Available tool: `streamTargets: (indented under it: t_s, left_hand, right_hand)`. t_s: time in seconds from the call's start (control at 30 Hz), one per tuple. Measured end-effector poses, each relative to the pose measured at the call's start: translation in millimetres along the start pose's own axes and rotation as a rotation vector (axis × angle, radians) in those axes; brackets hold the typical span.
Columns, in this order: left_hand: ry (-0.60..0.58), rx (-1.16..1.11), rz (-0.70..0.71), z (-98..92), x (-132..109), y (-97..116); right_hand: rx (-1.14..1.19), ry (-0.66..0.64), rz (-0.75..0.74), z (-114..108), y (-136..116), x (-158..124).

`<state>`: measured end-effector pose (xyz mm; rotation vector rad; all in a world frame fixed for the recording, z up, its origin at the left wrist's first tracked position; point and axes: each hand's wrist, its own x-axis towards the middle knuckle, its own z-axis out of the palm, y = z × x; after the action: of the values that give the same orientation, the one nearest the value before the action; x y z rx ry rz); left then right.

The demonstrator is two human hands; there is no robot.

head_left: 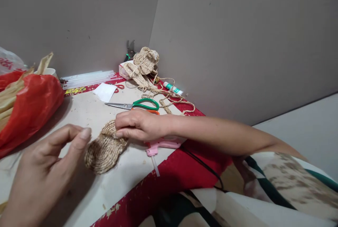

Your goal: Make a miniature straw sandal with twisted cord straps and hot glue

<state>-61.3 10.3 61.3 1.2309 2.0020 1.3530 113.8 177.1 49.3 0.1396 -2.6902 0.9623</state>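
Observation:
My right hand (pixel 139 124) is closed on the upper edge of a coiled straw-rope piece (pixel 105 153), tan and rounded with a narrower middle. Part of that piece is hidden under the fingers. To its left, my left hand (pixel 56 163) is raised with thumb and forefinger pressed together in a pinch; whatever they may hold is too small to make out. Just beyond my right hand lie scissors (pixel 144 104) with green and orange handles, blades pointing left. A pink glue gun (pixel 155 146) with a clear glue stick rests beside my right wrist, partly covered by the forearm.
At the left stands a red plastic bag (pixel 39 103) of dried husks. Clear glue sticks (pixel 89 79) and a white paper piece (pixel 105 92) lie farther back. Braided straw cord (pixel 146 63), pruning shears (pixel 130 49) and a green-white tube (pixel 173 88) are near the wall corner.

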Motion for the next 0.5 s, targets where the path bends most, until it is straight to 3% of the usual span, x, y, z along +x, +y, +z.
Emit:
streamTargets:
  t_s: [0.07,0.1,0.23,0.33,0.5]
  left_hand:
    - [-0.035,-0.009,-0.005,5.6,-5,1]
    - [-0.113,-0.045,-0.029,10.2,-6,1]
    - [-0.336,-0.337,-0.302,30.0,-9,-2]
    - [-0.339,-0.457,-0.472,36.8,-12,-5]
    - [-0.333,-0.574,-0.536,38.2,-20,-8]
  right_hand:
    - [0.03,0.063,0.023,2,2,0]
    - [0.041,0.091,0.029,3,2,0]
    - [0.041,0.164,0.055,11,1,-2]
    - [0.017,0.168,0.087,17,-3,-3]
    - [0.097,0.094,0.148,20,-9,-3]
